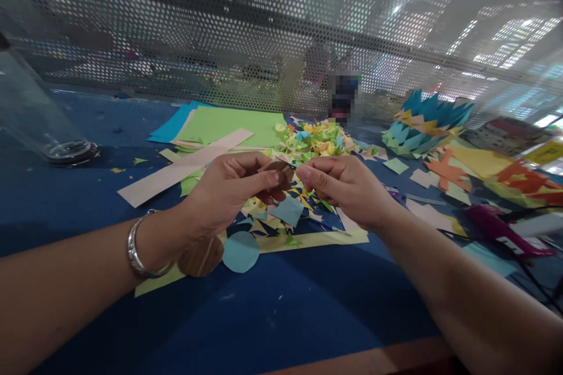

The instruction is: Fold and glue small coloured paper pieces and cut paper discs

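My left hand [233, 184] pinches a small brown piece [284, 169] between thumb and fingers; it looks like the wood-grain disc below, though the fingers cover much of it. Close beside it, my right hand [343, 187] is closed in a pinch. A thin dark strand or edge shows between the two fingertips, too small to name. Under my left wrist lies a brown wood-grain disc [201, 258], next to a light blue paper circle [241, 252]. Beneath both hands are many paper scraps [288, 211] and a long pale yellow strip [312, 240].
Green paper sheets [246, 120] and a pale strip [185, 170] lie behind. A heap of curled paper pieces [316, 137] sits mid-table. At right stand a blue pointed paper crown [422, 123] and a purple tool with a cord [501, 231]. A clear glass container [35, 105] is left.
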Motion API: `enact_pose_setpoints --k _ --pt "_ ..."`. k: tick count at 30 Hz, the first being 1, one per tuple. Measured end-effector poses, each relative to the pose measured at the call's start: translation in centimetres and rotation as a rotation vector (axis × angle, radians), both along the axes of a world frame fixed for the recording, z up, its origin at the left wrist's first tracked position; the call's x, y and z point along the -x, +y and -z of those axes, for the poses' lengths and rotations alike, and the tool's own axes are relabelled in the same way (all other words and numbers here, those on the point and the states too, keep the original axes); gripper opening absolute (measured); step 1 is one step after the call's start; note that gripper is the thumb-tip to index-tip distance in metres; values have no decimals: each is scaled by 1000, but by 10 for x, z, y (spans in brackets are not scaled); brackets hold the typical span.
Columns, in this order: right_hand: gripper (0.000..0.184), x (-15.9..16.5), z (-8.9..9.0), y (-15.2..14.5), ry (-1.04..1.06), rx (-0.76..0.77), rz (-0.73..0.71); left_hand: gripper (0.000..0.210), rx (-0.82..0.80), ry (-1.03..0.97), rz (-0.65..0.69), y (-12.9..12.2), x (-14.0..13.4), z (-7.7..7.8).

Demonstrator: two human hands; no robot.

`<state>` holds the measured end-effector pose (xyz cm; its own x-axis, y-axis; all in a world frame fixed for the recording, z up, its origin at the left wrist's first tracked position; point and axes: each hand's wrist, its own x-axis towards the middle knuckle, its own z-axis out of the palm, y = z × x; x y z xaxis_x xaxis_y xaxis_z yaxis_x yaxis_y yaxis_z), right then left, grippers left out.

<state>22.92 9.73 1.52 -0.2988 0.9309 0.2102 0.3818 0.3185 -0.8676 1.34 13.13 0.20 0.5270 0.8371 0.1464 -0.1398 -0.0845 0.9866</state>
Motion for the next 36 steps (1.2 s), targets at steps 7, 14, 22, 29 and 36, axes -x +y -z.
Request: enact_pose_setpoints --k 7,14,22,29,36 --pt "51 1 -2 -1 2 -14 -6 9 -4 23 -10 -2 0 -1" --pt "52 1 -2 -2 -9 -32 -7 9 1 30 -33 -1 -1 -1" --pt "56 2 -4 -1 -74 -68 9 11 -2 56 -57 1 1 -1" --pt "57 1 -5 -3 -109 -88 19 10 -12 47 -102 1 1 0" --pt "56 1 -4 -2 -95 -86 11 10 15 45 -99 1 -1 -2"
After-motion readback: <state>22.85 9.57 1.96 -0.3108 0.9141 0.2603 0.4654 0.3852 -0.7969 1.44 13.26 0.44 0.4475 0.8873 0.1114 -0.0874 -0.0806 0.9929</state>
